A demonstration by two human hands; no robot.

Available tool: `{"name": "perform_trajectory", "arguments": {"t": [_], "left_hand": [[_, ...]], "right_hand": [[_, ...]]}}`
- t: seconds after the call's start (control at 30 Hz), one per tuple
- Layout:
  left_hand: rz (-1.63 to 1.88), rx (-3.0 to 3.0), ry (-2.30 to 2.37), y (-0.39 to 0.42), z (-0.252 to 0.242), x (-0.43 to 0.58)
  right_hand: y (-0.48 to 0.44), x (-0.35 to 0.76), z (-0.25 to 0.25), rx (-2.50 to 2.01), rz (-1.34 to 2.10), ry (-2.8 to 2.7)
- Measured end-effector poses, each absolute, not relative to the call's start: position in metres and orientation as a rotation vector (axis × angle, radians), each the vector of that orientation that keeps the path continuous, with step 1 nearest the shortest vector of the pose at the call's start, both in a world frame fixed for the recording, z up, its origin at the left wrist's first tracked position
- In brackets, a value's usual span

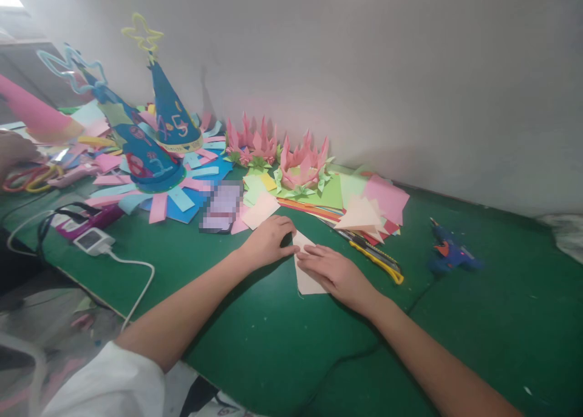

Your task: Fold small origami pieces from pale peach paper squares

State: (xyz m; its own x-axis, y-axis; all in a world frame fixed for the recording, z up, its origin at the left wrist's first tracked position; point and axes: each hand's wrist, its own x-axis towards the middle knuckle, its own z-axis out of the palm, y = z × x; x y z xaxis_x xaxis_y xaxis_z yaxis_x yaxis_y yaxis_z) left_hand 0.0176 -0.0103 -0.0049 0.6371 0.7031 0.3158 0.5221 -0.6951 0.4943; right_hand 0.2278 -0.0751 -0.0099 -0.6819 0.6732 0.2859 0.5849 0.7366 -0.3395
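Note:
A pale peach piece of paper (pixel 310 283), narrow and apparently folded, lies flat on the green table. My left hand (pixel 271 241) has its fingers curled at the paper's upper left edge, thumb and fingertips closed on it. Stretched flat across the paper, my right hand (pixel 339 276) presses on its middle and right side, hiding part of it. Just beyond my right hand is a yellow and black utility knife (pixel 376 259). Loose peach sheets (pixel 260 210) lie beyond my left hand.
Two pink paper crowns (pixel 304 168) stand by the wall near stacked coloured paper (pixel 387 198). Blue cone hats (pixel 170 110), a phone (pixel 223 206) and a white-corded adapter (pixel 94 241) are left. A blue glue gun (pixel 455 253) lies right. Another person's hand (pixel 16 153) shows far left.

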Motion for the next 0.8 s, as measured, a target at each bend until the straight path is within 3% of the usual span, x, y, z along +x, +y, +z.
{"name": "perform_trajectory", "arguments": {"t": [0.8], "left_hand": [[0.516,2.632,1.051,-0.025,-0.002,0.014]], "right_hand": [[-0.075,0.23,-0.01,-0.865,0.23,-2.529]]}}
